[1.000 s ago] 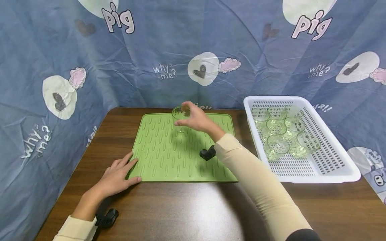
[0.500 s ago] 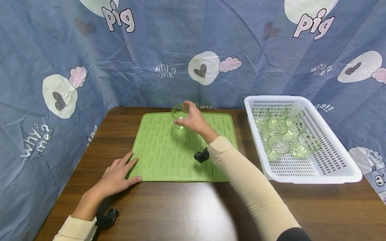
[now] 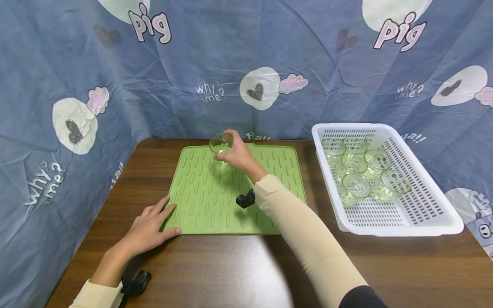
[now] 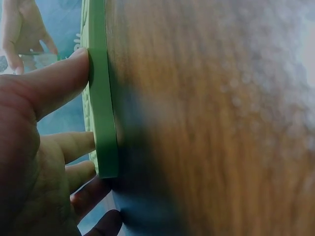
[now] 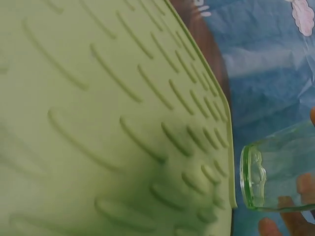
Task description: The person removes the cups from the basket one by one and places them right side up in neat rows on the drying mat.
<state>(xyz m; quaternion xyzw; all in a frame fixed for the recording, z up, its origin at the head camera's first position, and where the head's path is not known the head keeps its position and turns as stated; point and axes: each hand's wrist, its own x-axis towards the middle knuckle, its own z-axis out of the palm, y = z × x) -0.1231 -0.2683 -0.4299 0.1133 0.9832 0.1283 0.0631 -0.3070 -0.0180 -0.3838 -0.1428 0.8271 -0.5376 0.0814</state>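
My right hand [image 3: 238, 153] grips a clear, green-tinted drinking glass [image 3: 218, 147] by its side, mouth up, over the back of the green ridged mat [image 3: 208, 205]. In the right wrist view, the base of the glass [image 5: 256, 179] shows beyond the mat's edge, with a gap between them; fingertips appear behind and below it. My left hand [image 3: 148, 226] rests at the mat's front left corner, fingers spread and fairly straight. From the left wrist, its thumb [image 4: 61, 76] is seen touching the mat's edge [image 4: 101, 98], and the other fingers lie around the corner.
On the right of the brown wooden table [image 3: 215, 273] stands a white perforated plastic basket [image 3: 431, 222], holding several similar glasses [image 3: 356, 186] grouped toward its left and back. A blue printed cloth [image 3: 185, 55] hangs behind the table and along its left side.
My right hand has shifted left over the mat with the glass in its grip. The left hand has stayed at the mat's corner, and the basket has not moved.
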